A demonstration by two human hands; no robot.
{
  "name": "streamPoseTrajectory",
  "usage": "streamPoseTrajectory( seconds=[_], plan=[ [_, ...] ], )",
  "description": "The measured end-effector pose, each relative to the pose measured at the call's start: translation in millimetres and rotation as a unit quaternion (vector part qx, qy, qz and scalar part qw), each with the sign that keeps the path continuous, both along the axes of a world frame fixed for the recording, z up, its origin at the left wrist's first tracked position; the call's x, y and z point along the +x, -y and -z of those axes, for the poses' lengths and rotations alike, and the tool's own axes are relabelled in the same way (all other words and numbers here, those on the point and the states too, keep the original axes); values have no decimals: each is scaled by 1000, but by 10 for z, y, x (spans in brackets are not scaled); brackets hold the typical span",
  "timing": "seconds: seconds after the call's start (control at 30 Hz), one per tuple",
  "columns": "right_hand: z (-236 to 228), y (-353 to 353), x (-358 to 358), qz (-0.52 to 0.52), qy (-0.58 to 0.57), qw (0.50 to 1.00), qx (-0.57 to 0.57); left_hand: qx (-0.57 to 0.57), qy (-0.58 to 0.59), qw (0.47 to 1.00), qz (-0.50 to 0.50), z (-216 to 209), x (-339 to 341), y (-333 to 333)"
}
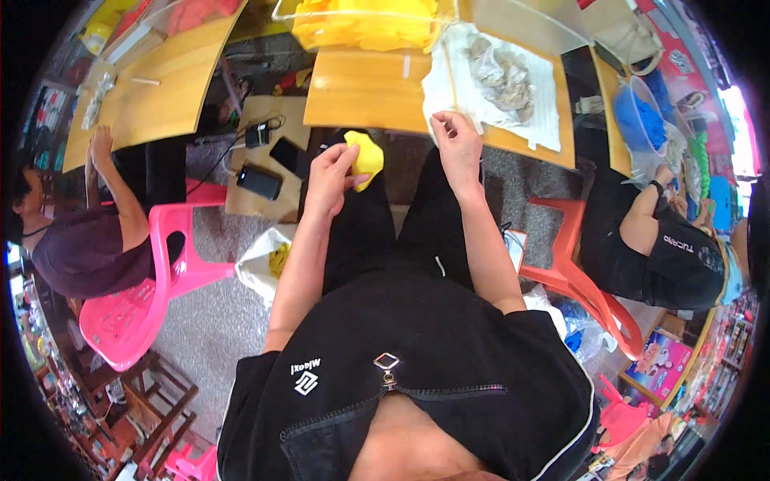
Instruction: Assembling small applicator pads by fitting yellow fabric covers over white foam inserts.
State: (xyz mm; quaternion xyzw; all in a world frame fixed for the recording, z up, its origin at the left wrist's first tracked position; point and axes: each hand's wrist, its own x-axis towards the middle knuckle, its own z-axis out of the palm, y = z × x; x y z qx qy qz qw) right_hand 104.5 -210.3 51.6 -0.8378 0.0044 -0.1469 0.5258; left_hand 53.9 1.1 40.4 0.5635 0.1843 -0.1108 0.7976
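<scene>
My left hand point(327, 178) pinches a small, soft-looking yellow piece point(366, 159) in front of my lap; it could be cloth, but I cannot tell its exact kind. To the right, my right hand point(457, 152) is raised at the table's near edge with thumb and fingertips pressed together. Whatever those fingertips hold is too small to make out. Just beyond it, a white cloth point(443, 76) spreads over the wooden table point(361, 92), bearing a greyish-beige heap point(507, 80). A clear bin of yellow pieces point(361, 22) stands at the table's far side.
Two phones point(258, 182) and a black charger point(257, 135) lie on cardboard left of my legs. A white bag point(261, 260) with yellow contents is below. One person sits by a pink chair point(164, 264) at left, another by an orange chair point(573, 264) at right.
</scene>
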Motion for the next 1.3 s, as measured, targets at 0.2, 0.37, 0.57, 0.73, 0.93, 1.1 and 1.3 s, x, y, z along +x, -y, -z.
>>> streamPoseTrajectory(
  seconds=[0.2,0.37,0.57,0.73,0.93,1.1,1.3],
  plan=[
    [162,328,687,11,-3,961,-276,-149,15,989,15,-64,11,-33],
    [347,536,844,21,-29,953,-302,-191,22,981,-16,-155,59,-91],
    [-265,442,-76,-72,-183,957,214,-220,16,973,-59,-171,182,-216],
    [-364,244,-667,-221,-103,966,88,-271,13,961,-45,-207,263,-228],
    [-385,240,-716,-209,-79,974,-34,-271,23,961,-43,-250,292,-245],
    [-380,210,-696,-228,-78,968,-66,-199,49,978,-28,-293,245,-224],
    [-235,27,-679,-223,-139,965,-13,-23,23,998,44,-242,158,-22]
  ],
)
